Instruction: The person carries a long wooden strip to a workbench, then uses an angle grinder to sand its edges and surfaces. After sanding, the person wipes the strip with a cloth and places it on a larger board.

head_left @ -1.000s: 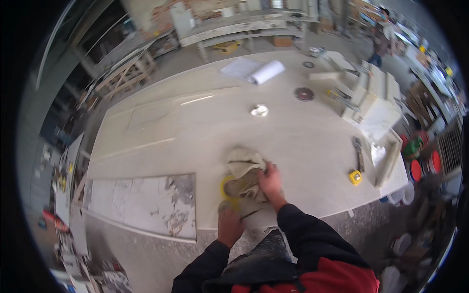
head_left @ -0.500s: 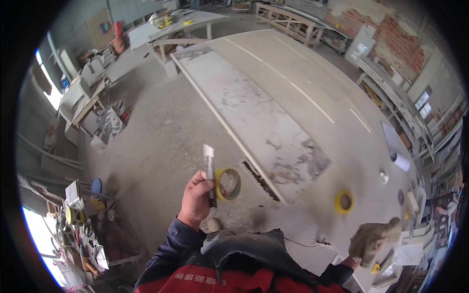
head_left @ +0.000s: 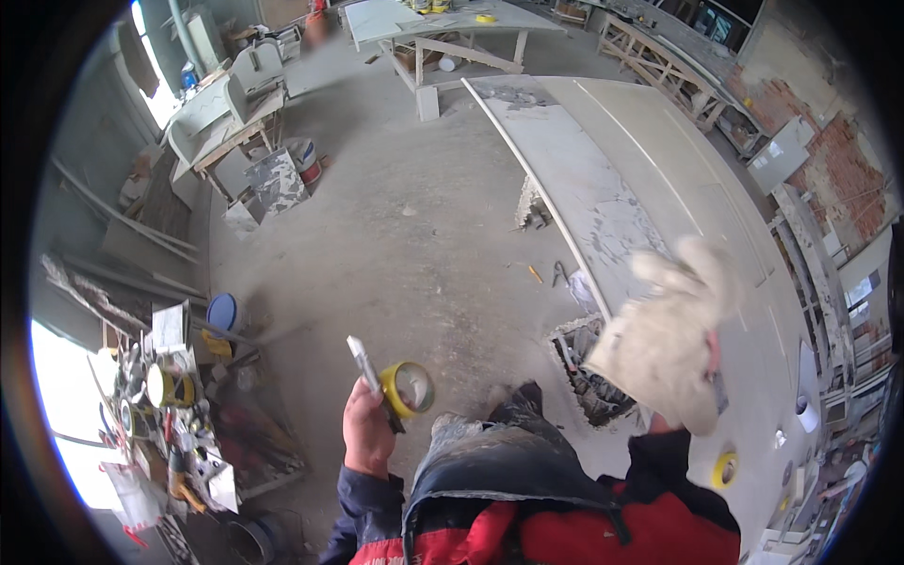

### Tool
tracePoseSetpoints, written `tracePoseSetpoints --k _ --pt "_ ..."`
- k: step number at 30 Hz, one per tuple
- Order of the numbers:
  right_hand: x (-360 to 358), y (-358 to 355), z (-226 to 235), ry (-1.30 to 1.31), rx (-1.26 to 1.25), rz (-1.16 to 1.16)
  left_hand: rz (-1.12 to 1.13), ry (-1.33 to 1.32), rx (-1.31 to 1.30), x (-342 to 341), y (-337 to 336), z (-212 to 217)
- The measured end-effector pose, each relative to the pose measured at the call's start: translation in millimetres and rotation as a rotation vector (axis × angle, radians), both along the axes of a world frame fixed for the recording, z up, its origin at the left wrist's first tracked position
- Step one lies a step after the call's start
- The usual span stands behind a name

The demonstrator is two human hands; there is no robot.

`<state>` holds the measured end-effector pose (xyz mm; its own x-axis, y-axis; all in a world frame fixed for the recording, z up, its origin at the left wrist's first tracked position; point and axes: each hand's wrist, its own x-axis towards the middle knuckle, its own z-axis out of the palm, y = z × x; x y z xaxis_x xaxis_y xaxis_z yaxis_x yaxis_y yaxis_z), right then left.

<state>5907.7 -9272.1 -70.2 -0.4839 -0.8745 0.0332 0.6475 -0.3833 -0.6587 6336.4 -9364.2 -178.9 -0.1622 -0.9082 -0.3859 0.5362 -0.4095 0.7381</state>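
My left hand (head_left: 365,431) is closed around a utility knife (head_left: 362,360), whose pale end points up and away from me. Beside the knife, a roll of yellow tape (head_left: 390,399) is held in the same hand, its ring facing up. On the other side, my right hand (head_left: 713,352) grips a beige cloth work glove (head_left: 650,363), blurred by motion. Most of that hand is hidden by the fabric. The glove is over the near end of a long, pale table (head_left: 650,132) with a grey-marbled panel (head_left: 574,155) along its left edge.
Another yellow tape roll (head_left: 724,469) lies on the table at right. Below the table's near corner stands a rough-edged container (head_left: 595,414) of scraps. A cluttered tool stand (head_left: 174,424) is at left; a second worktable (head_left: 452,26) stands far back. Buckets (head_left: 307,165) sit by the left bench.
My view has swung left. My right hand has lifted the glove from the lower right up over the table. The left hand still holds the knife and tape, now tilted left.
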Motion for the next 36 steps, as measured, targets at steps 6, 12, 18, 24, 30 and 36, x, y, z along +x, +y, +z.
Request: tracePoseSetpoints --k 6,12,18,24,30,36 --pt "53 -186 -10 -1.159 -0.006 0.664 0.21 -0.178 0.006 46 -61 -47" --pt "32 -369 -79 -0.238 -0.002 0.542 0.46 -0.25 0.07 54 -189 -61" --pt "18 -505 -21 -2.241 -0.145 0.828 0.399 -0.469 -0.087 18 -332 -20" --pt "-12 -646 -62 -0.838 -0.096 0.758 0.319 -0.313 0.002 -10 -500 -88" --pt "-33 -778 -115 -0.318 -0.17 0.28 0.162 -0.298 0.098 -50 -729 -90" --pt "-61 -853 -66 -0.217 -0.029 -0.31 -0.238 -0.497 -0.215 -82 -970 -54"
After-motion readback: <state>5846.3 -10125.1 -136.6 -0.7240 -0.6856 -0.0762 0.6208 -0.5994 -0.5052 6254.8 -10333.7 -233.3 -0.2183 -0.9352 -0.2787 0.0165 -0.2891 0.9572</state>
